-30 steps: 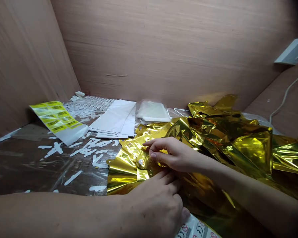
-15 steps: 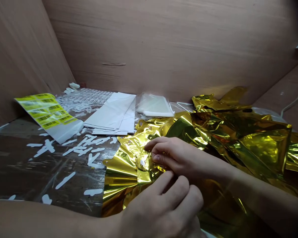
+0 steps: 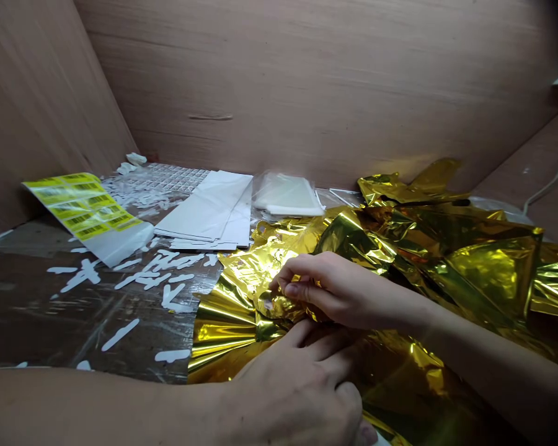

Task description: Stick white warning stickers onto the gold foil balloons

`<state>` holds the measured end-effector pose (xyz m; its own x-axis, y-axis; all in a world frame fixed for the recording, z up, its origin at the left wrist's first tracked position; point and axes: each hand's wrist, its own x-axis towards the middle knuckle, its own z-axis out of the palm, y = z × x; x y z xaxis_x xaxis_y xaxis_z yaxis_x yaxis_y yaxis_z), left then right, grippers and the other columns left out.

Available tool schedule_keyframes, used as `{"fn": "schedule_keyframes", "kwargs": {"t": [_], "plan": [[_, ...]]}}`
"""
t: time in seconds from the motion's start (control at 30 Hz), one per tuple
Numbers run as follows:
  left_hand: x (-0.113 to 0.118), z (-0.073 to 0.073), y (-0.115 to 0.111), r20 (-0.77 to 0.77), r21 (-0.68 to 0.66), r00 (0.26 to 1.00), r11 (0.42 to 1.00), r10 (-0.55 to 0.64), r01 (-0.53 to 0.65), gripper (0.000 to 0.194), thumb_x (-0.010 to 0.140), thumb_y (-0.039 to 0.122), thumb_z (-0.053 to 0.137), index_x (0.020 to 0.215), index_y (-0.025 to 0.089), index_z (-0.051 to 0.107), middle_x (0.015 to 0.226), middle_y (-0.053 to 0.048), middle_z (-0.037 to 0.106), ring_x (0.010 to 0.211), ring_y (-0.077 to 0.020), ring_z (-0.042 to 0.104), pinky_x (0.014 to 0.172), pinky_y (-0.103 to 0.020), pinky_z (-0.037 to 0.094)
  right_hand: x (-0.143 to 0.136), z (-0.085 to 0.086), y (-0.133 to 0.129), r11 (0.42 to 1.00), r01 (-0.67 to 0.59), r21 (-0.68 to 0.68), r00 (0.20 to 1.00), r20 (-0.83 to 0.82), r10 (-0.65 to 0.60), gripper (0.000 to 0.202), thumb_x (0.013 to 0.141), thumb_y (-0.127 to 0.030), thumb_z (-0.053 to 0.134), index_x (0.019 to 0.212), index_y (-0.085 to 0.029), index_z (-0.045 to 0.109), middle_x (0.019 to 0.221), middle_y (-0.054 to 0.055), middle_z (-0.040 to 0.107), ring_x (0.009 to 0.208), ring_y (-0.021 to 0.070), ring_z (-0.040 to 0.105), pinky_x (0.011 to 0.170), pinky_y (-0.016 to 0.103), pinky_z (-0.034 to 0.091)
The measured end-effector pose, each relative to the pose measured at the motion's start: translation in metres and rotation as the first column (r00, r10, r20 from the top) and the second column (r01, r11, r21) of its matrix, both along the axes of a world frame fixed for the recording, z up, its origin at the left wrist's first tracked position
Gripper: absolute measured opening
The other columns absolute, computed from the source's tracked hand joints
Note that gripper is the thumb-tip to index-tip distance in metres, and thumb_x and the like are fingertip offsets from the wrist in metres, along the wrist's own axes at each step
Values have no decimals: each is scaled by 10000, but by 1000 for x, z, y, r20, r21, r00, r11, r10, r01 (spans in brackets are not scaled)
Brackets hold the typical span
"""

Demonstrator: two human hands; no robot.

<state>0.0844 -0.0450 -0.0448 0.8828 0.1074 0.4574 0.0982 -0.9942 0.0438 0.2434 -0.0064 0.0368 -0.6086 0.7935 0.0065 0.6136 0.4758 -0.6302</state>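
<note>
Both hands at work on gold foil. The gold foil (image 3: 225,322) lies crumpled across the near middle and right of the desk (image 3: 74,316), its ruffled left edge on the bare surface and a taller heap at the far right. The right hand (image 3: 323,285) rests over the foil with thumb and forefinger curled toward each other; the left hand (image 3: 302,384) sits just nearer, back upward, fingers bent down onto the foil. Because the fingertips are largely hidden, it cannot be told whether either grip pinches a layer or merely presses on it.

Surroundings, left to right: a sheet of yellow labels (image 3: 88,207), white paper scraps (image 3: 121,334), a fanned stack of white cards (image 3: 204,204) and a clear packet (image 3: 288,195) near the far wall (image 3: 307,93).

Note on handling: thin foil of this kind should crease and slip easily, so 1 hand is best used to steady it flat while the other works with light fingertip pressure. Small, slow movements close to the steadying hand would limit tearing, and keeping the left edge apart from the scraps would prevent snagging.
</note>
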Motion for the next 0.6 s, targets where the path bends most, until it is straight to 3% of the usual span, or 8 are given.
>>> {"fn": "schedule_keyframes", "kwargs": {"t": [0.2, 0.6], "plan": [[0, -4, -1, 23, 4, 1000, 1000, 14, -14, 381, 1042, 417, 461, 914, 171, 721, 1294, -97, 689, 1222, -286, 590, 1025, -445, 395, 5, -2, 2, 995, -73, 67, 997, 26, 71, 133, 987, -157, 550, 921, -150, 666, 1161, 108, 684, 1041, 189, 633, 942, 311, 481], [0, 0, -5, 34, 82, 999, 996, 16, -19, 343, 1025, 377, 491, 873, 156, 706, 1216, -142, 716, 1149, -305, 616, 1003, -460, 407, 5, -14, 3, 994, -37, 106, 998, 50, 32, 159, 969, -157, 555, 883, -150, 689, 1194, 109, 662, 1042, 195, 643, 931, 338, 513]]}}
